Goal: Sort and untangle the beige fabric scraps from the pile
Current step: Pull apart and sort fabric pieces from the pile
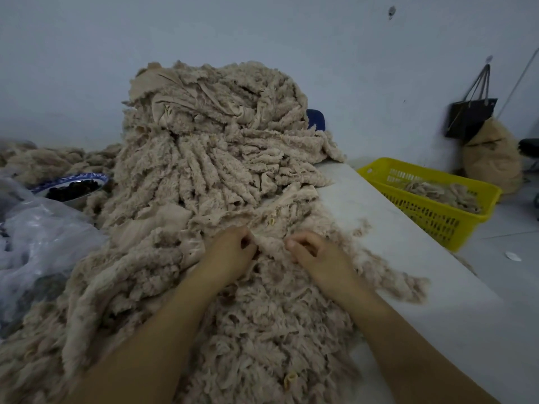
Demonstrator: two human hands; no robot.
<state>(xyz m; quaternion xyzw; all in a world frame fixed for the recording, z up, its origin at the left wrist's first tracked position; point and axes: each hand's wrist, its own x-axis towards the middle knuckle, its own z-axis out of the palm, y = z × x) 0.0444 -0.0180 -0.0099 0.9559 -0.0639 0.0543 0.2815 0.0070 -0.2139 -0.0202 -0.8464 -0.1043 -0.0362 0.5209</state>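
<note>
A tall pile of beige fabric scraps (210, 141) rises at the middle of the white table and spills toward me over the near edge. My left hand (230, 252) and my right hand (315, 255) rest on the near part of the pile, close together. Both are curled, and between them they pinch one beige scrap (269, 243) that bunches up in a small fold. My forearms lie over the fluffy scraps below.
A yellow plastic basket (466, 196) with some beige scraps stands off the table's right side. A blue-rimmed bowl (73, 185) of dark pieces and a clear plastic bag (38, 237) lie at the left. A black bag (469, 115) hangs on the wall above a brown sack (493, 161).
</note>
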